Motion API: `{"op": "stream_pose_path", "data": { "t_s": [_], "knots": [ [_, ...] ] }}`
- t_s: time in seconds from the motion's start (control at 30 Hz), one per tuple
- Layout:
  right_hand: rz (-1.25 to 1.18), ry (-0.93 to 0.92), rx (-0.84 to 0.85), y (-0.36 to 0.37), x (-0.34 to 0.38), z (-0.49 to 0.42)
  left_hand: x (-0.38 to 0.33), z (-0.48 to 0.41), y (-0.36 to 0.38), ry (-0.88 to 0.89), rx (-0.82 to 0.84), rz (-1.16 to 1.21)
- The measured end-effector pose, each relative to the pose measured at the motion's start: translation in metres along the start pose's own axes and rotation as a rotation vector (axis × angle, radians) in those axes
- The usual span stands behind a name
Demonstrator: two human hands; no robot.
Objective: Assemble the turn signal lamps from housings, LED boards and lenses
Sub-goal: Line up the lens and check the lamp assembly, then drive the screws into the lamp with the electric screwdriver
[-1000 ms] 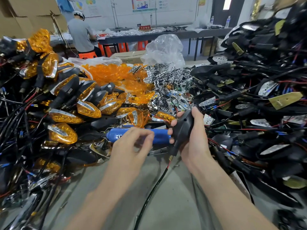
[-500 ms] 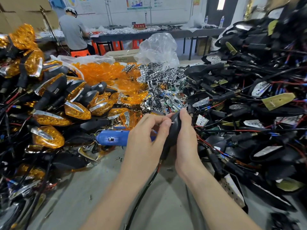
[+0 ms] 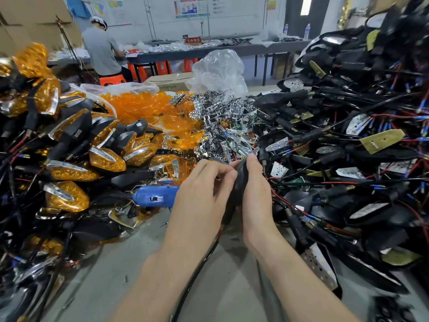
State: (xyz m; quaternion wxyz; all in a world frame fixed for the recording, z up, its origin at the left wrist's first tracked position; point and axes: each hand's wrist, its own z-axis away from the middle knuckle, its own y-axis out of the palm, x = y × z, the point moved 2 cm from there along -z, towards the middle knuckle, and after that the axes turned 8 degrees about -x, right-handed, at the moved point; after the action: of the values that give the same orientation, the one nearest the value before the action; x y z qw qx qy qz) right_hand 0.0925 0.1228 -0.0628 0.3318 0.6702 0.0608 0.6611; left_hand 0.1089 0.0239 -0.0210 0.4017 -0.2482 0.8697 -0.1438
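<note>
Has swung the left hand (image 3: 199,194) off the blue electric screwdriver (image 3: 157,197) since a second ago and up against the black housing (image 3: 240,180), close beside the right hand (image 3: 255,194). Holds the housing roughly upright in the right grip, palm wrapped round its right flank, fingertips over the top. Curls the left fingers in at the housing's upper left edge, tips pinched there; perhaps with some small part between them, too hidden to tell. Trails a black cable (image 3: 197,266) from the housing's base down toward the camera over the grey table (image 3: 116,287). Leaves the screwdriver lying just behind the left hand, partly covered by it. Works hemmed in: finished amber lamps (image 3: 106,159) piled left, loose orange lenses (image 3: 139,105) and chrome reflectors (image 3: 222,126) behind, wired housings heap (image 3: 348,159) at right.
</note>
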Motion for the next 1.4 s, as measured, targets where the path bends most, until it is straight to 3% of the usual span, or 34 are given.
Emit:
{"op": "stream_pose_path", "data": {
  "t_s": [0.17, 0.27, 0.4, 0.53, 0.7, 0.93, 1.0, 1.1, 1.17, 1.4],
  "knots": [
    [-0.009, 0.020, -0.016, -0.001, 0.001, 0.001, -0.006, -0.006, -0.001, -0.366, 0.094, 0.259],
    [-0.042, 0.057, -0.027, -0.001, 0.004, 0.000, -0.005, 0.009, -0.012, -0.522, -0.011, 0.398],
    [-0.093, 0.082, 0.000, -0.003, 0.010, -0.002, 0.015, 0.044, -0.026, -1.016, -0.197, 0.741],
    [-0.021, 0.114, 0.027, -0.004, 0.016, -0.001, 0.029, 0.050, -0.026, -1.247, -0.181, 0.955],
    [0.145, 0.240, 0.056, -0.007, 0.018, 0.001, 0.037, 0.028, -0.017, -1.291, -0.139, 0.904],
    [0.238, 0.242, 0.123, -0.006, 0.023, 0.001, 0.043, 0.009, -0.009, -1.370, -0.094, 0.752],
    [0.244, 0.249, 0.123, -0.006, 0.024, 0.001, 0.043, 0.009, -0.010, -1.298, -0.144, 0.709],
    [0.188, 0.259, 0.126, -0.009, 0.029, 0.000, 0.043, 0.007, -0.008, -0.977, -0.265, 0.648],
    [0.123, 0.270, 0.132, -0.013, 0.034, -0.001, 0.039, 0.005, -0.001, -0.850, -0.313, 0.728],
    [0.054, 0.274, 0.169, -0.017, 0.037, -0.002, 0.038, -0.009, 0.022, -0.844, -0.246, 1.137]
  ]
}}
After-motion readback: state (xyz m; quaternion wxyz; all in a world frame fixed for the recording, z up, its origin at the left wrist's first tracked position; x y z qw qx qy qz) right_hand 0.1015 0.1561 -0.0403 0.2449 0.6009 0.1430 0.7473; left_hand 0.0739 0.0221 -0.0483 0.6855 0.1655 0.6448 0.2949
